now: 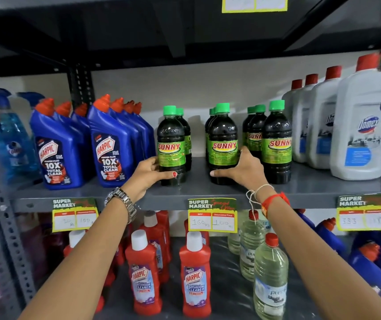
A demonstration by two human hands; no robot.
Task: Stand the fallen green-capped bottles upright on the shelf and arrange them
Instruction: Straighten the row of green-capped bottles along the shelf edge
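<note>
Several dark green-capped bottles with green SUNNY labels stand upright on the grey shelf [198,195] in three short rows. My left hand [145,175] grips the lower part of the front left bottle [171,144], thumb across its front. My right hand [242,169] wraps the base of the front middle bottle [223,139]. A third row [276,139] stands just right of my right hand, untouched. None of the bottles in view is lying down. Bottles behind the front ones are partly hidden.
Blue Harpic bottles [58,146] crowd the left of the shelf, white Domex bottles [365,125] the right. Price tags [212,214] hang on the shelf edge. Below stand red Harpic bottles [194,278] and clear bottles [270,280]. A gap of bare shelf lies between the left and middle rows.
</note>
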